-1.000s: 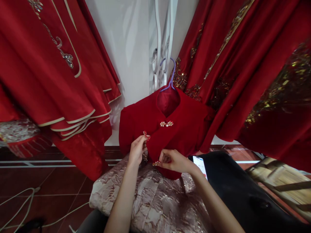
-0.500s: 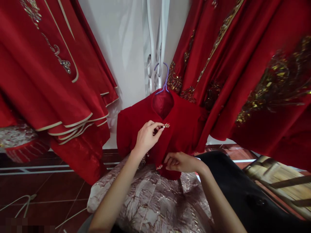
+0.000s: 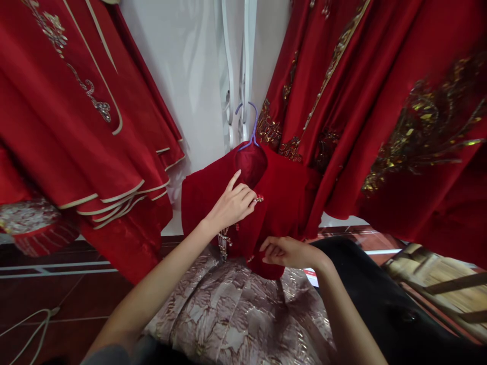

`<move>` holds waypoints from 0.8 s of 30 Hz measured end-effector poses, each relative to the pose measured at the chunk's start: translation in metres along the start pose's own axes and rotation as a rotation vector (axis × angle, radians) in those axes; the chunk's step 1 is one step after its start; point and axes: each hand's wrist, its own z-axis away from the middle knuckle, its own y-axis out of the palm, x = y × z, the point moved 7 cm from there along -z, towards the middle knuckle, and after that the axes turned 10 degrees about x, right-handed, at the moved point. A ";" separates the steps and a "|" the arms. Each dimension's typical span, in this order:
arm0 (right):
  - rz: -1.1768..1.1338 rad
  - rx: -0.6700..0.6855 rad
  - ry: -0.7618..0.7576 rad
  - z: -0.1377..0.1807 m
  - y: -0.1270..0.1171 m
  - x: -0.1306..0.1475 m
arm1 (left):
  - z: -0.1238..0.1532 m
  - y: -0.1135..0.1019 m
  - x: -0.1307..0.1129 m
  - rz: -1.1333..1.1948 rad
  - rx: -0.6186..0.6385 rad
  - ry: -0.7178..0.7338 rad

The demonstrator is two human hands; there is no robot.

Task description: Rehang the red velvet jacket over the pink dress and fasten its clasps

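A red velvet top on a purple hanger lies spread in front of me, its lower part over a shiny patterned fabric. At its front opening, the curled fingers of my left hand are on a small beaded ornament; the index finger points out toward the neckline. My right hand is lower, fingers bent against the front panel; anything between them is hidden. Just left of it shows another small ornament. Beaded tassels hang below my left wrist.
Red garments with pale piping hang at left, and red gowns with gold sequins at right. Behind stands white scrollwork furniture. A black surface is on my right; a white cable lies on the tiled floor.
My left hand has turned over and its index finger has straightened upward from the pinch on the ornament. The left forearm has swung left, uncovering the tassels. My right hand has barely moved.
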 end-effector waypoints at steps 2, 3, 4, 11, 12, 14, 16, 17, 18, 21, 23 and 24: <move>-0.007 -0.002 -0.006 0.003 -0.003 -0.001 | 0.001 -0.001 0.002 -0.002 -0.017 0.002; -0.012 -0.015 -0.011 0.006 -0.005 -0.001 | 0.001 -0.001 0.002 -0.008 -0.023 0.003; -0.017 -0.038 -0.015 0.009 -0.009 0.000 | 0.001 0.000 0.002 -0.016 -0.023 0.001; -0.042 -0.412 -0.056 0.048 -0.056 0.009 | 0.006 0.017 0.005 0.031 -0.016 -0.095; -0.056 -0.466 -0.065 0.055 -0.062 0.010 | 0.008 0.019 0.007 0.072 -0.040 -0.115; -0.119 -0.581 -0.109 0.066 -0.073 0.012 | 0.013 0.021 0.012 0.164 -0.096 -0.147; -0.201 -0.703 -0.175 0.075 -0.082 0.014 | 0.016 0.020 0.016 0.259 -0.138 -0.157; -0.236 -0.755 -0.208 0.078 -0.085 0.016 | 0.017 0.018 0.017 0.302 -0.148 -0.156; -0.262 -0.792 -0.236 0.079 -0.088 0.019 | 0.017 0.016 0.018 0.338 -0.146 -0.151; -0.295 -0.793 -0.300 0.074 -0.095 0.037 | 0.016 0.010 0.017 0.346 -0.088 -0.141; -0.294 -0.756 -0.343 0.065 -0.101 0.058 | 0.015 0.007 0.019 0.263 -0.046 -0.189; -0.288 -0.737 -0.362 0.059 -0.104 0.070 | 0.015 0.005 0.021 0.208 -0.035 -0.237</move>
